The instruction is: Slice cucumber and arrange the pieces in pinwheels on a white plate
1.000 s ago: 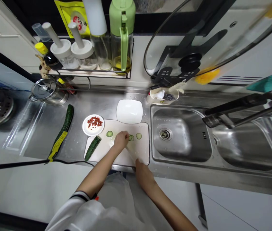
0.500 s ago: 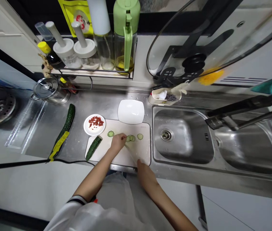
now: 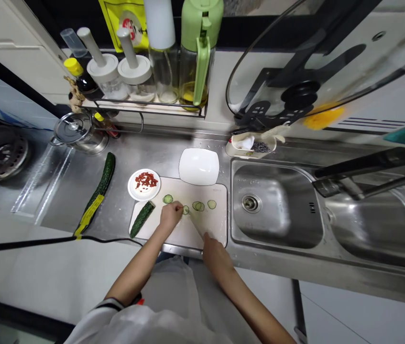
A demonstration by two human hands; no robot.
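Observation:
My right hand is closed round the handle of a knife, whose thin blade slants up and left over the white cutting board. At the blade's tip lies a cucumber slice, and the pinched fingertips of my left hand hold its left edge. Two overlapping cucumber slices and a single round rest to the right. Left of my left hand are another cucumber slice and a cut cucumber piece with dark green skin.
A white plate of chopped red pieces and a white dish stand behind the board. A whole cucumber lies left, near a yellow-tagged black cable. The double sink is right; a lidded pot stands back left.
My left hand has drawn slightly left and down, so a cucumber slice now shows between its fingertips and the knife. The whole view has shifted a little.

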